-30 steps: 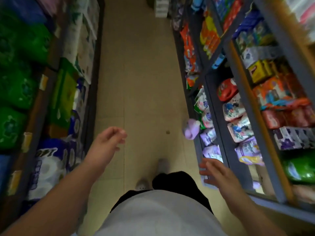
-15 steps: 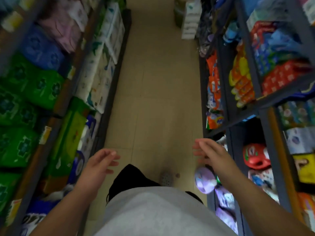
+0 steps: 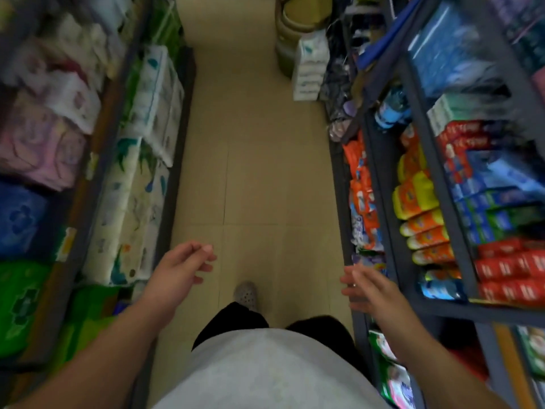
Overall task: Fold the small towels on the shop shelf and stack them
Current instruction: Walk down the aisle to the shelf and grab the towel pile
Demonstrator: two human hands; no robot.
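I stand in a narrow shop aisle and look down at its beige tiled floor (image 3: 256,178). My left hand (image 3: 180,271) hangs over the floor with loosely curled fingers and holds nothing. My right hand (image 3: 370,287) is spread, empty, close to the edge of the dark metal shelf (image 3: 383,202) on the right. No small towels can be made out in this view. My grey shirt and one grey shoe (image 3: 245,292) show below.
Left shelves hold tissue and paper-roll packs (image 3: 138,208) and green bags (image 3: 23,302). Right shelves hold orange and yellow pouches (image 3: 418,208) and red and blue boxes (image 3: 507,202). A white carton stack (image 3: 309,69) and a bucket (image 3: 298,25) stand at the aisle's far end.
I have walked forward along the aisle, and the shelves have slid back past me. My right hand has dropped lower beside the right shelf. Both hands stay empty.
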